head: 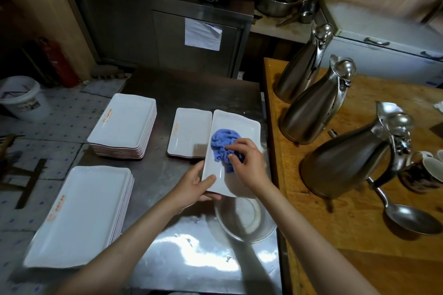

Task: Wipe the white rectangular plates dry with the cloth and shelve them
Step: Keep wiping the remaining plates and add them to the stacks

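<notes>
My left hand [196,185] grips the near left corner of a white rectangular plate [242,127], thumb on its top face, holding it above the steel table. On that plate lies a bunched blue cloth [221,142], and my right hand [248,163] pinches it and presses it down. Beside the held plate, to its left, a short stack of white plates [188,132] rests on the table. A taller stack [124,124] stands further left, and a third stack [79,215] sits at the near left.
A steel bowl [247,223] sits just under my hands on the steel table [167,93]. Three steel jugs [311,103] stand on the wooden counter [359,246] to the right, with a ladle [407,218] and cups [429,170]. A white bucket [21,98] stands on the floor at left.
</notes>
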